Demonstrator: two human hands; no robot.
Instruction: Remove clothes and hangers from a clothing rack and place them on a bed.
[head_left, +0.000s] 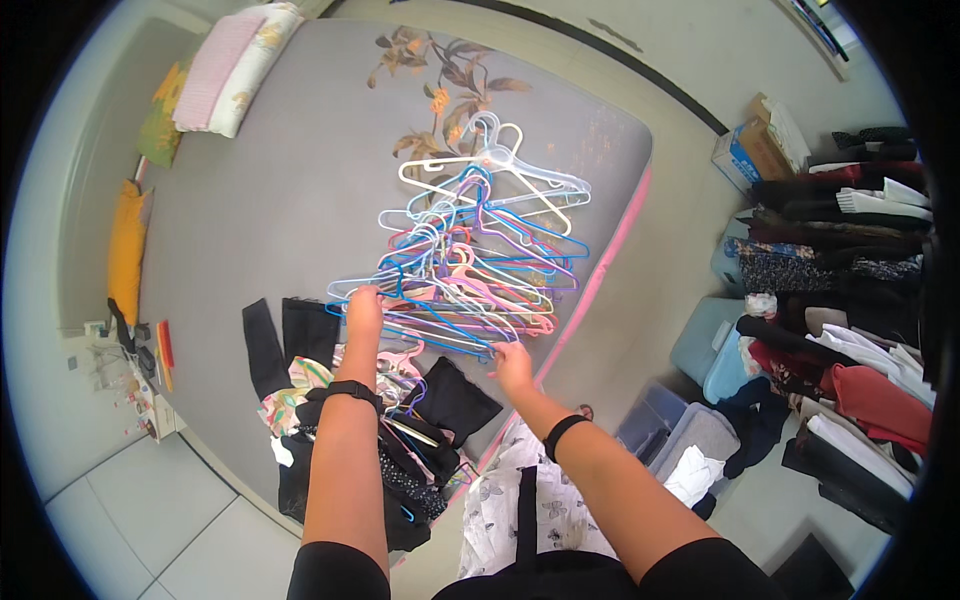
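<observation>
Overlapping plastic clothes hangers in blue, white, pink and purple lie in a row across the grey bed cover. At the near end of the row, my left hand grips the left arm of a blue hanger. The right corner of that hanger is in the fingers of my right hand; whether a white hanger beside it is also held is unclear. Just below my hands lies a heap of clothes, black and patterned, with some hangers among them. My left forearm hides part of this heap.
Hanging clothes line the right side, above storage bins on the floor. A cardboard box stands at the upper right. Folded bedding and a yellow cushion rest along the bed's left edge.
</observation>
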